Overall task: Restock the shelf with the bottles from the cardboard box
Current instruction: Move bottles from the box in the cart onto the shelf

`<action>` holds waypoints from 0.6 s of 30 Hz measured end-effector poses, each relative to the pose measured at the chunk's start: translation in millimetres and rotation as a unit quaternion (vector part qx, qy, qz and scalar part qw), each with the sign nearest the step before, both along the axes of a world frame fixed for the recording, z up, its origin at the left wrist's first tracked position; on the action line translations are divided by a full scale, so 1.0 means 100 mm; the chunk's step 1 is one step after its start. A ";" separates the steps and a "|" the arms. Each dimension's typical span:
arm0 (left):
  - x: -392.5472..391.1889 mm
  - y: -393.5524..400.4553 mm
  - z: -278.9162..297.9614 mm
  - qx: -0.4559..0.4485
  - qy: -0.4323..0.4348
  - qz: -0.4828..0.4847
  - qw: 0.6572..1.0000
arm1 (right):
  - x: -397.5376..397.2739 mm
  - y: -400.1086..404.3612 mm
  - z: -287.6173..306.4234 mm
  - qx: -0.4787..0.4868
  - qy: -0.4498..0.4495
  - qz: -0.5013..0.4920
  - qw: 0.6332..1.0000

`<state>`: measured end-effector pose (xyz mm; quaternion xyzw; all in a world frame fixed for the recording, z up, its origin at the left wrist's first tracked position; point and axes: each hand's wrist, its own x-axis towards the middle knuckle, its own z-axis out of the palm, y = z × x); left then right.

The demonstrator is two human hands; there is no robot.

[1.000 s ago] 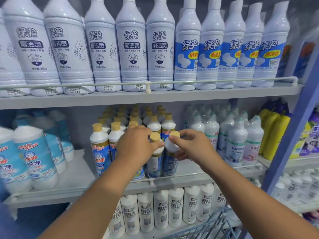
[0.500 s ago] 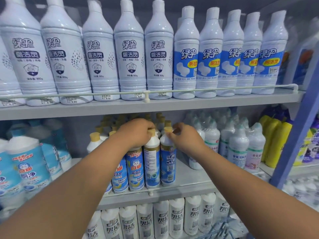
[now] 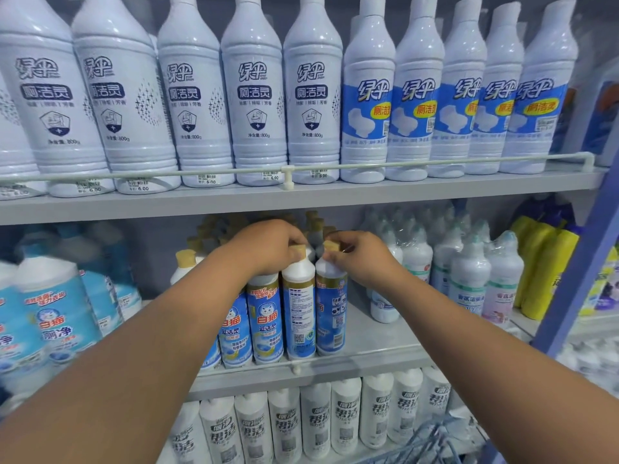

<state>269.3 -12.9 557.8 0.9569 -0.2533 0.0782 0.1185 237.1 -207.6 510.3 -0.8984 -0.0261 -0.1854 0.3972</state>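
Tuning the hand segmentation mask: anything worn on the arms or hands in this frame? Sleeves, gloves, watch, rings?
Nothing worn shows. The left hand and right hand are bare, no gloves, and no rings can be made out. Both forearms are bare from wrist to frame edge: no sleeves, watch or bands in view. Fingertips are partly hidden from view.

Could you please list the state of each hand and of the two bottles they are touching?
Left hand: grips the yellow cap of a white back-label bottle, upright on the middle shelf.
Right hand: pinches the yellow cap of the neighbouring blue-labelled bottle, upright.
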 end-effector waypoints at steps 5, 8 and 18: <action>-0.02 -0.01 -0.04 -0.012 -0.018 0.011 1.000 | -0.05 0.00 0.06 -0.052 0.029 0.007 0.998; -0.02 -0.02 -0.10 -0.017 -0.041 0.036 0.998 | -0.10 0.06 0.01 -0.011 0.020 0.017 1.000; -0.02 0.04 -0.05 0.022 -0.032 0.017 0.999 | -0.07 0.09 -0.09 0.043 0.000 -0.058 0.997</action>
